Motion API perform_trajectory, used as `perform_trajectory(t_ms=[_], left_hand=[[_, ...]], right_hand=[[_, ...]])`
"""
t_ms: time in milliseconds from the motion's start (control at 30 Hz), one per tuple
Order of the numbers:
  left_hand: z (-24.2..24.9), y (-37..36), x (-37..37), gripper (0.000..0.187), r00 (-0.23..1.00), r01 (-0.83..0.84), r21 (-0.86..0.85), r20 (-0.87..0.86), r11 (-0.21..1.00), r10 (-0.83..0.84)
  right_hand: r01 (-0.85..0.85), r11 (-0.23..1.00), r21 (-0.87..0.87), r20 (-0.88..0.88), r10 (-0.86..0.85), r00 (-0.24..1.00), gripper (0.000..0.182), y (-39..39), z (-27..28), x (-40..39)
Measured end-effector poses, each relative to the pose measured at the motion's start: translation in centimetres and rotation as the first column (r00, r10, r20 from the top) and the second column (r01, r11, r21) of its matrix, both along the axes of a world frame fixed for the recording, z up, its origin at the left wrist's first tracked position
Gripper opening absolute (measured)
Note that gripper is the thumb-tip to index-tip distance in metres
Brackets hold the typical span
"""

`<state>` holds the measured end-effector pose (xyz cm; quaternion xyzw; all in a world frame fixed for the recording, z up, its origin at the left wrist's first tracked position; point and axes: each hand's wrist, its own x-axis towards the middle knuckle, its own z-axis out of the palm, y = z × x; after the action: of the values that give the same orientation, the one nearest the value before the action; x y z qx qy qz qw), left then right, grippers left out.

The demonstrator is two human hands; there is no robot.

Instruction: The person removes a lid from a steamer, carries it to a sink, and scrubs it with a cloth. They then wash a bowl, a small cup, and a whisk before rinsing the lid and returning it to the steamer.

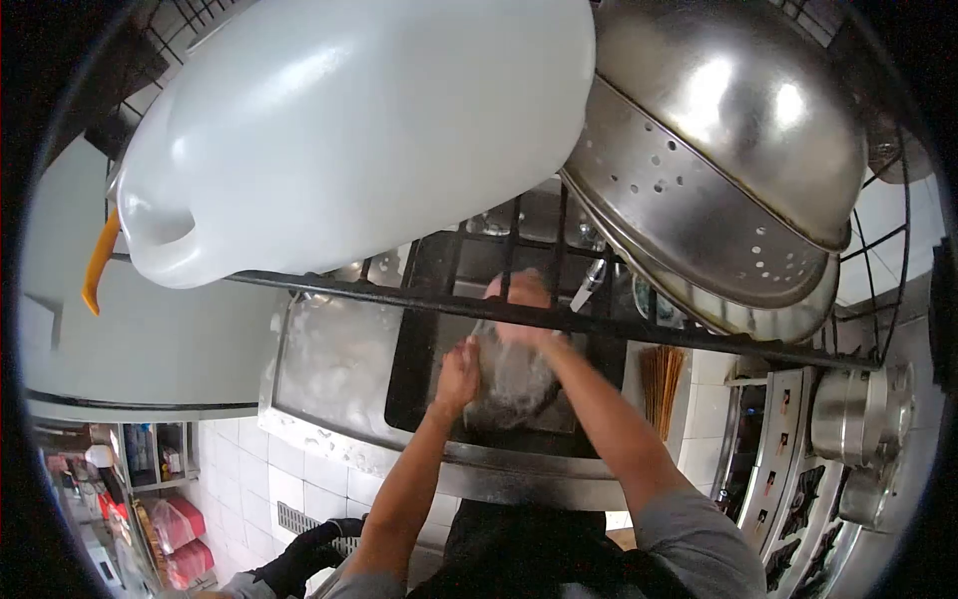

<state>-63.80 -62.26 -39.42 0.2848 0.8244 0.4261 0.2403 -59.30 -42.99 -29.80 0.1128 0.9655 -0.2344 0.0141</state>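
A blurred, translucent wet item [514,374], possibly a plastic bag or a clear container, is held over the dark sink basin [419,329] at the centre of the view. Its exact identity cannot be told through the motion blur. The left hand [457,377] is pressed against the item's nine o'clock side, fingers closed on it. The right hand [519,299] is laid over the item's twelve o'clock edge, curled about it; its fingertips are partly hidden behind a black rack bar [399,292].

Judged step: washing or rinsing of the item in the sink, in mid-scrub. The next move is judged to call for a firm two-handed grip on a slippery surface and for the item to be turned so that unwashed faces are reached.

At nine o'clock of the basin a wet steel drainboard [329,364] is seen. At three o'clock of the basin a bundle of wooden chopsticks [662,379] stands by the tiled wall. Overhead, on a black wire rack, a large white plastic jug [349,130] is stored at eleven o'clock and a perforated steel colander [718,170] at one o'clock. Stacked steel pots [863,419] are noted at four o'clock. A black-gloved hand [304,559] of another person is seen at seven o'clock, well apart from the sink.
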Motion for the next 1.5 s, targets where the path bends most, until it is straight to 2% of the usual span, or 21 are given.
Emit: perform_trajectory(t_ms=[33,100,200,300,367,433,500,567,667,700,767,867,1033,1067,1100,1133,1200,1267,1333,1400,1500], left_hand=[[0.0,0.1,-0.1,0.042,0.995,0.025,0.029,-0.096,0.999,-0.022],[0.1,0.0,-0.1,0.042,0.974,0.067,0.015,-0.219,0.998,-0.062],[-1.1,0.3,0.4,0.039,0.920,0.075,0.136,-0.392,0.988,-0.016],[1.3,-0.1,0.9,0.039,0.962,0.131,0.099,-0.255,0.986,-0.102],[1.2,-0.9,0.6,0.038,0.998,0.056,0.001,-0.010,0.998,-0.056],[-2.2,-1.5,0.0,0.038,0.990,0.069,0.019,-0.121,0.997,-0.066],[-3.5,-1.1,-0.9,0.038,0.970,0.107,0.044,-0.224,0.993,-0.095],[-3.1,-0.8,-1.4,0.037,0.992,0.118,-0.028,-0.049,0.993,-0.119],[2.4,-0.4,-1.3,0.033,0.967,0.245,-0.051,-0.067,0.968,-0.248],[-3.1,-1.5,-1.3,0.033,0.965,0.118,0.262,-0.259,0.958,-0.048],[-5.5,-2.3,-2.8,0.033,0.991,0.029,0.198,-0.137,0.980,-0.001],[-2.3,-1.2,-4.2,0.032,0.988,-0.116,0.053,0.108,0.992,0.110],[-14.2,-3.8,-7.8,0.048,0.945,0.011,0.108,-0.325,0.994,0.025],[-10.4,-2.9,-7.2,0.051,0.956,-0.131,0.212,0.286,0.968,0.067],[-6.2,-1.9,-6.6,0.055,0.619,-0.447,0.147,0.762,0.882,0.187],[-8.3,-2.8,-7.0,0.055,0.622,-0.448,0.142,0.759,0.883,0.193],[-14.8,-4.9,-7.7,0.053,0.978,-0.210,0.368,0.081,0.906,0.194],[-10.1,-4.7,-6.2,0.060,0.969,-0.219,0.108,-0.096,0.970,0.230],[-6.2,-4.0,-4.6,0.062,0.916,-0.389,0.007,0.115,0.921,0.386],[-2.8,-2.0,-3.7,0.063,0.920,-0.389,0.043,0.076,0.920,0.385],[-5.9,-1.6,-3.2,0.063,0.963,-0.268,0.164,0.015,0.949,0.269]], right_hand=[[-0.009,0.999,-0.053,-0.392,-0.013,0.920,0.027,3.1,-5.2,-0.9],[-0.037,0.946,-0.322,-0.578,-0.166,0.799,0.024,3.5,-7.8,-0.7],[0.178,0.975,-0.137,-0.390,-0.218,0.895,0.022,-1.6,-6.3,0.4],[0.143,0.988,0.067,-0.773,-0.039,0.633,0.020,-3.2,-3.2,2.2],[-0.102,0.975,-0.195,-0.669,-0.056,0.741,0.027,2.9,-7.0,-0.7],[-0.213,0.920,-0.329,-0.617,-0.039,0.786,0.030,3.8,-7.7,-1.8],[0.171,0.841,-0.513,-0.338,-0.380,0.861,0.026,2.6,-6.9,-1.4],[0.137,0.983,-0.125,-0.683,-0.186,0.707,0.017,-1.9,-4.7,0.6],[0.064,0.997,-0.032,-0.744,-0.067,0.665,0.011,-4.7,-4.5,0.5],[-0.050,0.986,-0.157,-0.586,-0.053,0.809,0.008,-3.5,-4.1,0.7],[0.034,0.979,-0.202,-0.697,-0.168,0.698,0.013,0.6,-8.3,-1.8],[0.230,0.751,-0.619,-0.133,-0.388,0.912,0.020,7.0,-25.3,-0.3],[0.341,0.919,-0.197,-0.563,-0.391,0.729,0.022,-11.3,-8.9,3.8],[0.310,0.946,-0.091,-0.661,-0.291,0.692,0.023,-12.8,-7.4,3.9],[0.276,0.961,-0.018,-0.727,-0.202,0.657,0.024,-12.9,-6.4,3.5],[0.263,0.961,-0.082,-0.586,-0.260,0.767,0.023,-12.7,-5.6,2.7],[0.176,0.925,-0.337,-0.502,-0.334,0.798,0.025,-9.6,-7.1,0.5],[-0.052,0.827,-0.560,-0.551,-0.326,0.768,0.027,-2.9,-13.0,-2.5],[0.443,0.783,-0.436,0.184,-0.405,0.896,0.040,-0.2,-5.2,-1.2],[0.509,0.792,-0.337,0.027,-0.532,0.846,0.045,0.7,-13.9,0.1],[0.446,0.889,-0.100,-0.430,-0.443,0.787,0.030,-7.1,-3.2,2.9]])
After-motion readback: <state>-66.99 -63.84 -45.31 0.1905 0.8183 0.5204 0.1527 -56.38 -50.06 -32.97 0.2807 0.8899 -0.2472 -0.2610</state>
